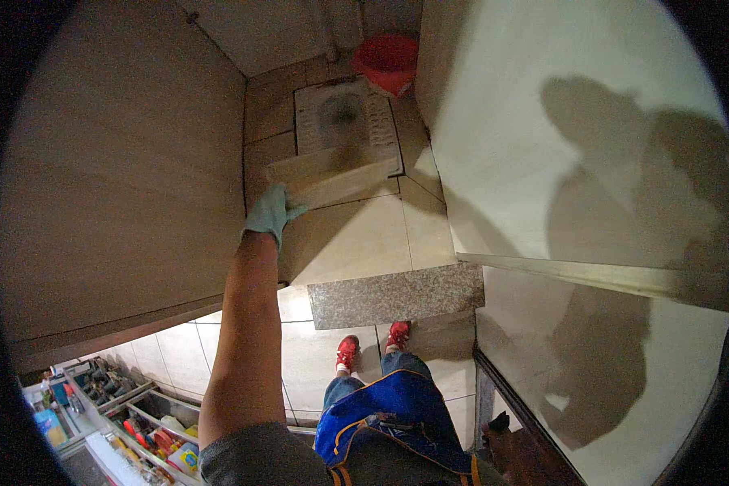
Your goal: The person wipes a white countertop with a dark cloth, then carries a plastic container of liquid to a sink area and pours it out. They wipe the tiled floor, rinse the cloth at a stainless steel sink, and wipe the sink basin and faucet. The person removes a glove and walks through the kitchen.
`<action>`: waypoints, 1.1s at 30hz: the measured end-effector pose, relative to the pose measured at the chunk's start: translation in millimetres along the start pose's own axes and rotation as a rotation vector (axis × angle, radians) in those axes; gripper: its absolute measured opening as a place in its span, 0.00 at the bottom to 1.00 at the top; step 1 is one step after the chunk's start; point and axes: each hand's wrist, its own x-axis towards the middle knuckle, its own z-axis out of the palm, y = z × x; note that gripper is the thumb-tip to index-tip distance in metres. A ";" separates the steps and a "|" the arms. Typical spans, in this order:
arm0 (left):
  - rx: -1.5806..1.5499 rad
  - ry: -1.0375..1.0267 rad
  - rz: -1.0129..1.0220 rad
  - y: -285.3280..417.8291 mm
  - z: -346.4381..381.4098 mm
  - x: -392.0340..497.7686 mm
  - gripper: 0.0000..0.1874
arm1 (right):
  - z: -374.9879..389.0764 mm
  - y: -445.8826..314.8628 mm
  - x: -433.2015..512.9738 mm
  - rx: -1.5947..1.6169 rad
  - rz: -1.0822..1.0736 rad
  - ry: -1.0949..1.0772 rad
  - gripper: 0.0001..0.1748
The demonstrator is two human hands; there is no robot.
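Observation:
My left hand (271, 211), in a pale green glove, reaches forward and grips the left end of a long pale strip (346, 182), perhaps a cut tile or board. This strip spans the front of a white squat toilet pan (346, 118) set in the tiled floor. Whether it touches the pan is unclear. At the lower right, what looks like my right hand (497, 424) is dark and partly in shadow beside a door frame. Its fingers and anything in them cannot be made out.
Behind the pan stands a red plastic basin (389, 61). Tiled walls (127, 182) flank the narrow stall. A speckled stone threshold (395, 296) lies before my red shoes (347, 352). Divided bins (152, 425) of tools and bottles sit at lower left. A blue apron (383, 407) covers my lap.

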 end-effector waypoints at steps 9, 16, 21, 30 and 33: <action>-0.242 -0.124 -0.265 17.1 24.8 34.4 0.25 | -17.3 -3.4 11.5 -0.115 0.061 -0.055 0.17; -1.453 -0.226 -0.954 -13.0 71.2 12.7 0.30 | -18.6 -0.7 23.2 -0.144 0.057 -0.053 0.18; -1.633 0.076 -0.924 -15.2 132.0 -19.3 0.27 | -19.0 -0.4 33.3 -0.159 0.027 -0.034 0.19; -1.474 -0.123 -0.842 -65.6 136.0 -13.0 0.20 | -17.8 12.2 54.3 -0.197 -0.103 -0.028 0.21; -0.773 0.021 -0.155 -70.3 129.3 -34.2 0.19 | -14.7 4.6 73.3 -0.235 -0.231 -0.028 0.21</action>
